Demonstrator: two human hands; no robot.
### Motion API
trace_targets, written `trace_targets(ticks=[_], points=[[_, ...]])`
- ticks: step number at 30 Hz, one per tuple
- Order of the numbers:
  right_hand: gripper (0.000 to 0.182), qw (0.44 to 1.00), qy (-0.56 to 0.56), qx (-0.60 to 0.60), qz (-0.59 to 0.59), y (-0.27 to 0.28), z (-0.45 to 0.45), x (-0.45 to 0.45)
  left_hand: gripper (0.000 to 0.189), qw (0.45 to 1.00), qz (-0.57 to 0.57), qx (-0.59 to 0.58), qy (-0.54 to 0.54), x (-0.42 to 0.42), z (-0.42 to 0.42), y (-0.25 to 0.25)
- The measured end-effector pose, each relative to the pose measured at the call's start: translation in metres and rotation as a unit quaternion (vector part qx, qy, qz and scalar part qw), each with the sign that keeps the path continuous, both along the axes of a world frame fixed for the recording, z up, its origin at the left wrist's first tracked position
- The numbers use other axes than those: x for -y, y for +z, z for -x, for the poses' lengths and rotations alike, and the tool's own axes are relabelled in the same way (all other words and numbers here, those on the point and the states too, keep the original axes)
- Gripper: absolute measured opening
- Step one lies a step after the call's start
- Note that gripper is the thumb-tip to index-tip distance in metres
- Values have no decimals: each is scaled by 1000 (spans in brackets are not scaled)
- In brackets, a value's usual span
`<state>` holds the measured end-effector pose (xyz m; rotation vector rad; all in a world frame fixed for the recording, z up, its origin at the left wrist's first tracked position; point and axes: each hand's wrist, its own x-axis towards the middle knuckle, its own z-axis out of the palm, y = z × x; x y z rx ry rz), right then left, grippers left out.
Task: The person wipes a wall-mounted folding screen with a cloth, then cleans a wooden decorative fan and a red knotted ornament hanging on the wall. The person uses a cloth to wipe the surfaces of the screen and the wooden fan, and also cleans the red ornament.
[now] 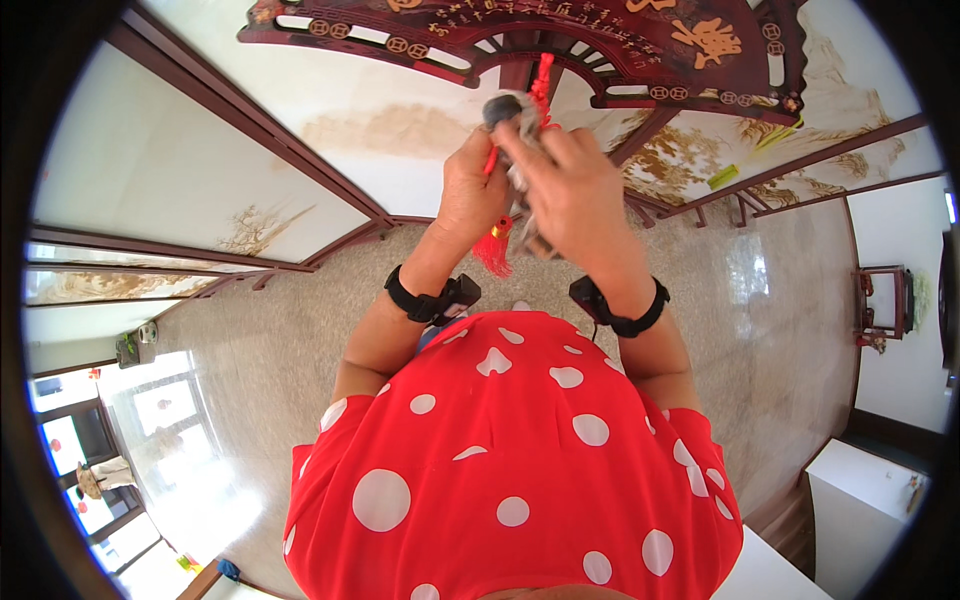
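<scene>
My left hand grips a red cord ornament that hangs below a dark red, fan-shaped wooden plaque. The ornament's knotted red cord runs up to the plaque, and its red tassel dangles under my hands. A dark round piece shows above my fingers; I cannot tell whether it is part of the ornament. Against it presses my right hand, which holds a crumpled greyish cloth. The cloth is blurred and partly hidden by my fingers.
Folding screen panels with dark wooden frames and painted landscapes stand ahead and on both sides. A yellow-green tassel hangs at the plaque's right end. Potted plants stand far left, a small wooden stand right, and a white cabinet lower right.
</scene>
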<state>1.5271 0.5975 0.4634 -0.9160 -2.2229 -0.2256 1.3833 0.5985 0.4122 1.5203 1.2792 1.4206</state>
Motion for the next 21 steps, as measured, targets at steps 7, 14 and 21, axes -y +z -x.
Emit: trace_targets(ticks=[7, 14, 21], points=[[45, 998, -59, 13, -24, 6, -4, -10, 39, 995, -74, -70, -1, -3, 5, -2], [48, 997, -17, -24, 72, 12, -3, -6, 34, 993, -89, -82, 12, -8, 2, 2], [48, 999, -48, 1, 2, 5, -7, -17, 31, 989, -105, -98, 26, -10, 6, -4]])
